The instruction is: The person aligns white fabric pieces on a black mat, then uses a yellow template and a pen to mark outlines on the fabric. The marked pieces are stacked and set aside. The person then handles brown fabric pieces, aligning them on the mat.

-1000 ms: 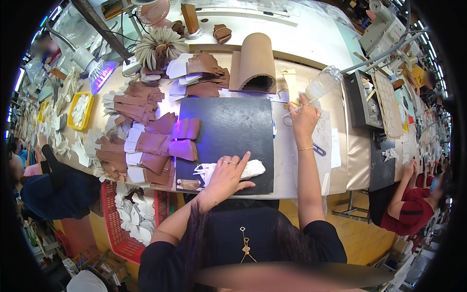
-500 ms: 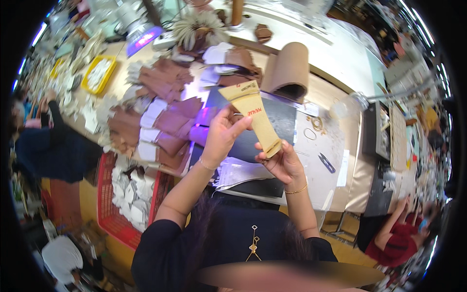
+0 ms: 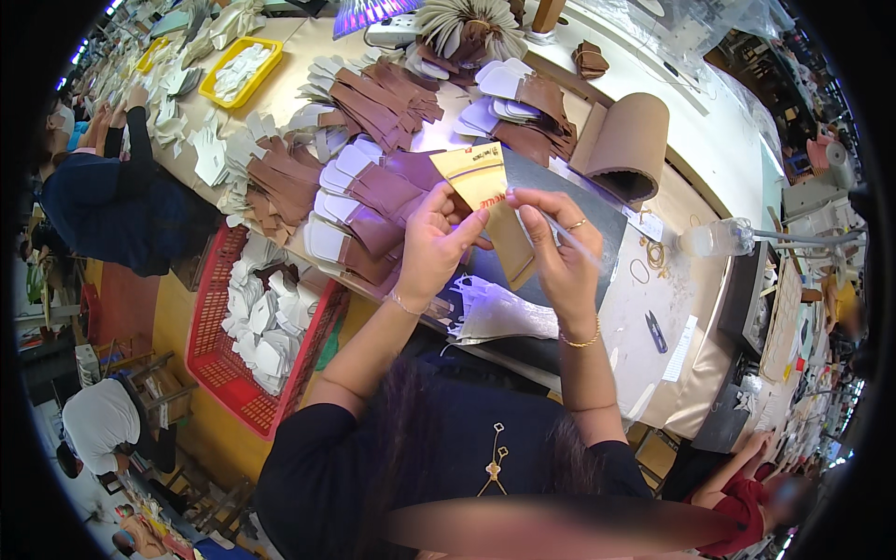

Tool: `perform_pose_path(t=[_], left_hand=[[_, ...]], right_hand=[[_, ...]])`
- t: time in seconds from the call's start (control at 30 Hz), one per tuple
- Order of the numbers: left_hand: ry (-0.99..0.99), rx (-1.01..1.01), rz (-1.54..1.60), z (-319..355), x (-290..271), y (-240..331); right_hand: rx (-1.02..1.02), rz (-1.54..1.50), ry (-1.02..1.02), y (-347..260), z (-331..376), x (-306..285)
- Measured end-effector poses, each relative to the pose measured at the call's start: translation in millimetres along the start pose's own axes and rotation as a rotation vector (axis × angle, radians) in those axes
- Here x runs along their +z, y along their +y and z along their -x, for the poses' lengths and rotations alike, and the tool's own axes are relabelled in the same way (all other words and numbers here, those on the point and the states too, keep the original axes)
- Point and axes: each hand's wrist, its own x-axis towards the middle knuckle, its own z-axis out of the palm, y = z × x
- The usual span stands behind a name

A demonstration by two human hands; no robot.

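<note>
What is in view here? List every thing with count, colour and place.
tan card piece: one, yellow-tan, held up between both hands
dark mat: one, black, on the table behind the hands
brown cut pieces: many, brown with white ends, fanned left of the mat
cardboard roll: one, tan, far edge of the mat
white plastic sheets: a small stack, near edge of the table
red basket: one, holds white pieces, left below the table
yellow tray: one, far left
clear bottle: one, lying right
scissors: one, dark, right
left hand: pinches the card
right hand: grips the card's right side
</note>
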Motion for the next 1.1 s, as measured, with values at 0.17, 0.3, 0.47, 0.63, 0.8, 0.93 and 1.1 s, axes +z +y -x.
perform_pose_path(t=[0.17, 0.3, 0.47, 0.63, 0.8, 0.93, 1.1], left_hand=[[0.038, 0.023, 0.001, 4, 0, -3], [0.006, -0.005, 0.000, 6, -2, -5], [-0.017, -0.003, -0.013, 6, -2, -7], [-0.017, 0.014, -0.003, 7, -1, -9], [-0.007, -0.009, -0.007, 7, -2, -7], [-0.005, 0.007, -0.037, 7, 1, -7], [0.013, 0.004, -0.055, 8, 4, -9]], right_hand=[[0.030, 0.016, 0.045, -10, -2, 19], [-0.039, 0.122, 0.043, -4, -5, 25], [-0.134, 0.176, 0.076, 3, -8, 32], [-0.180, 0.220, 0.059, 3, -9, 33], [-0.208, 0.263, 0.064, 3, -10, 32], [-0.146, 0.257, 0.103, 5, -11, 31], [-0.164, 0.270, 0.088, 9, -9, 30]])
